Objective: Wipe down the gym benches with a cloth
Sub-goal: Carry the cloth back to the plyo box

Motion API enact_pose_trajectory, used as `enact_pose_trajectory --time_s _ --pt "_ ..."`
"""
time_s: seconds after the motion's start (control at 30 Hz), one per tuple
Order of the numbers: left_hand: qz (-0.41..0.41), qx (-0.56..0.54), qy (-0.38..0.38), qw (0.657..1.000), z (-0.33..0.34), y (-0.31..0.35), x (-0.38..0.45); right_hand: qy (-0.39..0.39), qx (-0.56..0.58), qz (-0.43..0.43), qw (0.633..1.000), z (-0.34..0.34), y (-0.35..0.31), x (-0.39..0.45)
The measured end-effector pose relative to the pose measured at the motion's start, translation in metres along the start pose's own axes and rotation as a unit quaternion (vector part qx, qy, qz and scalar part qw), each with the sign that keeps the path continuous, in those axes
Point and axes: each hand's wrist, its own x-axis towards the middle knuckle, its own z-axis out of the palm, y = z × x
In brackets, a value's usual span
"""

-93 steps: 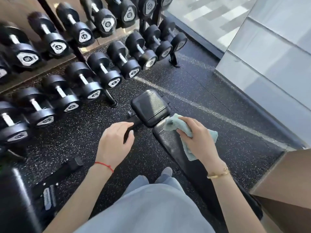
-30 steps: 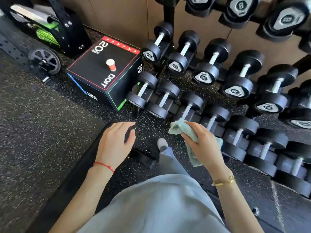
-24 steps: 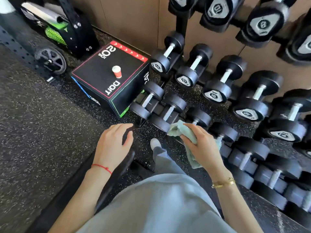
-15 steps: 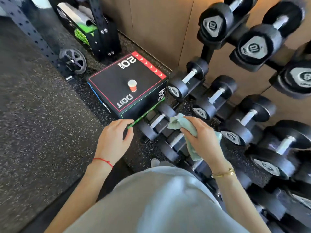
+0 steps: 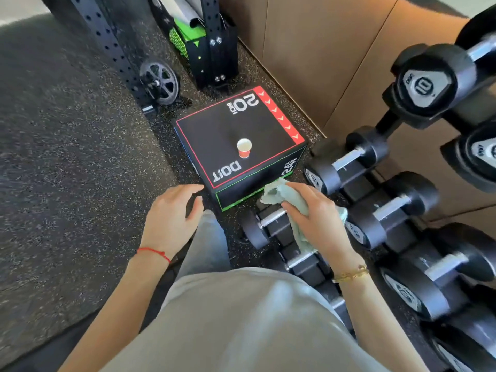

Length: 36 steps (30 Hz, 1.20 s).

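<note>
My right hand is closed around a crumpled pale green cloth, held in the air above the low dumbbells. My left hand hangs beside it with fingers spread and holds nothing. No bench pad shows clearly in this view; only a dark strip at the bottom left edge could belong to one, and I cannot tell. My grey trousers fill the lower middle.
A black plyo box with a red paper cup on top stands just ahead. Dumbbells on a rack line the right side. A black perforated upright, a small wheel and green-and-black equipment stand at the back. Speckled rubber floor lies left.
The view has swung left from the bench to the plyo box and rack end, and the box has come closer. Both hands keep their pose; the cloth stays in my right hand.
</note>
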Motion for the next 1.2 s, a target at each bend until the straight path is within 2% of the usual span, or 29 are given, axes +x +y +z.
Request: enact_pose_trajectory --time_s 0.3,0.6,0.8,1.2 --pt "0.024 0.003 -0.024 0.999 -0.02 -0.067 0.137 0.022 0.01 0.008 1.0 0.051 -0.025 0.134" --pt "0.071 0.016 -0.054 0.996 -0.07 -0.155 0.29 0.04 0.026 0.044 0.998 0.116 -0.099 0.275" --pt "0.09 0.003 -0.064 0.994 -0.083 -0.179 0.352 0.062 0.021 0.079 0.995 0.129 -0.117 0.322" --pt "0.124 -0.029 -0.08 0.989 -0.059 -0.192 0.436 0.071 0.011 0.111 0.991 0.135 -0.115 0.377"
